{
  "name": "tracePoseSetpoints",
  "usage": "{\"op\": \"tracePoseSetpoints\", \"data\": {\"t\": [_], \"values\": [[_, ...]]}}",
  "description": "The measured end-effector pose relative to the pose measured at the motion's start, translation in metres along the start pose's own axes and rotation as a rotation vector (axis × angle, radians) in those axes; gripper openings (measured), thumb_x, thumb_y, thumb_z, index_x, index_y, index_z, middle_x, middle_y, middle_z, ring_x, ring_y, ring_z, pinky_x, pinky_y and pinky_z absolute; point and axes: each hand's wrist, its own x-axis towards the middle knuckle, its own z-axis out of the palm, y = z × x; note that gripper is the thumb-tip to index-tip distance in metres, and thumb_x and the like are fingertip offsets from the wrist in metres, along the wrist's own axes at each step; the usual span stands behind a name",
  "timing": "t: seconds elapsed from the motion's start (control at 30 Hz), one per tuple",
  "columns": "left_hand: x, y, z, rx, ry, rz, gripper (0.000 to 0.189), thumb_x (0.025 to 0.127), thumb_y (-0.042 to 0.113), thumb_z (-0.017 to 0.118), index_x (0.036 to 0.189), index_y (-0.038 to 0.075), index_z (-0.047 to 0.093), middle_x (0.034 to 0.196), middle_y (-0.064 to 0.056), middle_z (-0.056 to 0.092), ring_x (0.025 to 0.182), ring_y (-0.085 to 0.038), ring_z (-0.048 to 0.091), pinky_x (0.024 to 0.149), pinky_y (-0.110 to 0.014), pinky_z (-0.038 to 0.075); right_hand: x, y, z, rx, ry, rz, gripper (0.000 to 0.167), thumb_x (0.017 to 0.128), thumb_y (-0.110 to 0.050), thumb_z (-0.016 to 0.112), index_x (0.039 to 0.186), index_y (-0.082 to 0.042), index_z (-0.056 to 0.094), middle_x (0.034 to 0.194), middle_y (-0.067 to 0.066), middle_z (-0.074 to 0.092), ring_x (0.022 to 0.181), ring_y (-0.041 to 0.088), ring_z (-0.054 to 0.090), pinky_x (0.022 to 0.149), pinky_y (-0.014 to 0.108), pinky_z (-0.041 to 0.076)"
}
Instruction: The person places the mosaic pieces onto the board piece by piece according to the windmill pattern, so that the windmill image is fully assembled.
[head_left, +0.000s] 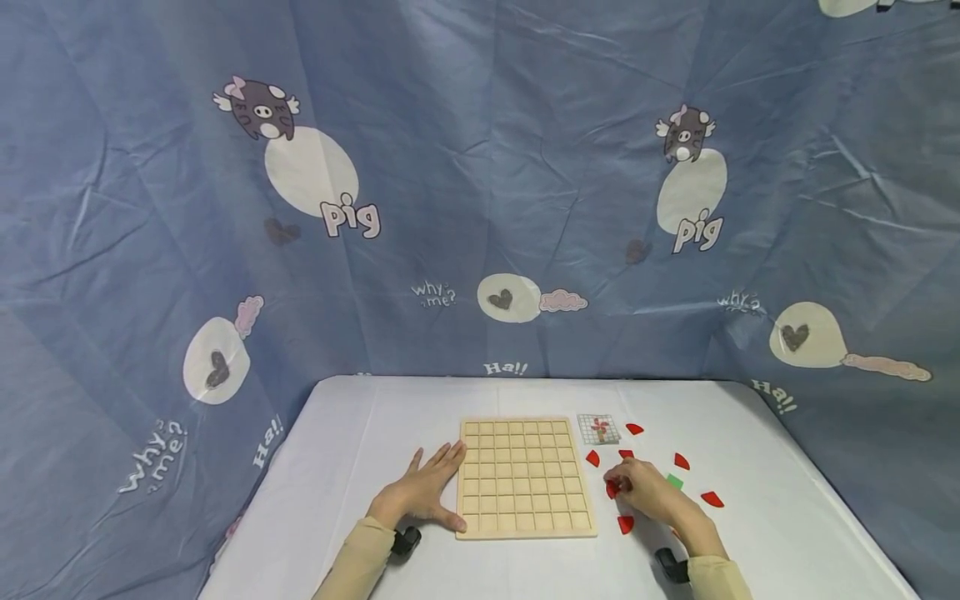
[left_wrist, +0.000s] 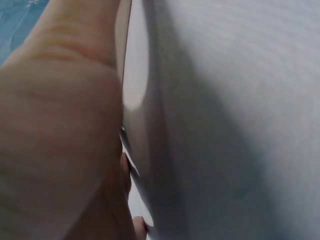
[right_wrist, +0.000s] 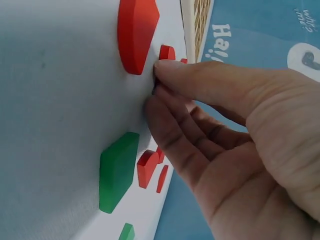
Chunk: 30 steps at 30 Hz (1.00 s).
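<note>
A square wooden grid board lies on the white table. My left hand rests at its left edge, fingers spread and straight, thumb at the near corner. My left wrist view is mostly filled by the wrist and palm of that hand. To the right of the board, my right hand reaches down with bent fingers, its fingertips right at a red fan-shaped piece. In the right wrist view, thumb and fingers come close together, and I cannot tell whether they pinch a piece. Another red piece lies near the thumb.
A small gridded picture card lies beside the board's far right corner. Several red pieces are scattered around the right hand. A green piece lies under the right hand's side. A blue printed curtain surrounds the table.
</note>
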Motion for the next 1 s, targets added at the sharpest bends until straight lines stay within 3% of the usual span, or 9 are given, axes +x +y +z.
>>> {"op": "tracePoseSetpoints", "data": {"t": [0.2,0.47,0.73,0.87,1.0], "values": [[0.001,-0.001,0.0,0.008,0.0,-0.004,0.133,0.056,0.074,0.071,0.155,0.009,0.011,0.164,-0.009,0.008,0.151,-0.03,0.009,0.117,-0.065,0.002,0.003,0.002,0.002,-0.041,0.036,0.013,0.02,0.074,0.001,0.078,0.088,-0.011,0.073,0.078,-0.006,0.058,0.071,0.009,0.05,0.063,0.025,0.048],[0.0,0.0,0.001,0.007,0.007,-0.009,0.134,0.055,0.076,0.07,0.155,0.008,0.013,0.163,-0.009,0.01,0.15,-0.031,0.011,0.118,-0.065,0.003,0.004,0.001,0.001,-0.043,0.031,0.051,0.015,0.076,-0.01,0.08,0.088,-0.012,0.071,0.076,-0.004,0.056,0.069,0.009,0.049,0.06,0.023,0.043],[0.001,-0.001,0.001,0.002,-0.005,0.008,0.133,0.056,0.076,0.069,0.155,0.007,0.012,0.163,-0.01,0.009,0.15,-0.032,0.01,0.117,-0.066,0.002,0.004,-0.001,0.0,-0.023,0.091,0.026,0.017,0.076,-0.01,0.079,0.09,-0.011,0.069,0.078,-0.005,0.058,0.07,0.007,0.05,0.061,0.022,0.046],[0.0,-0.001,0.0,0.005,-0.004,0.011,0.132,0.057,0.076,0.069,0.155,0.008,0.012,0.163,-0.01,0.009,0.15,-0.032,0.01,0.117,-0.066,0.002,0.007,-0.005,-0.003,0.006,0.118,-0.042,0.016,0.077,-0.012,0.078,0.089,-0.013,0.068,0.076,-0.007,0.056,0.069,0.007,0.048,0.057,0.02,0.042],[0.0,-0.001,0.0,0.003,0.002,0.013,0.132,0.058,0.074,0.07,0.155,0.007,0.012,0.163,-0.011,0.01,0.15,-0.032,0.011,0.117,-0.066,0.003,0.015,-0.011,-0.009,-0.001,0.161,-0.186,0.015,0.078,-0.01,0.076,0.089,-0.011,0.068,0.08,-0.006,0.061,0.07,0.009,0.052,0.057,0.019,0.043]]}}
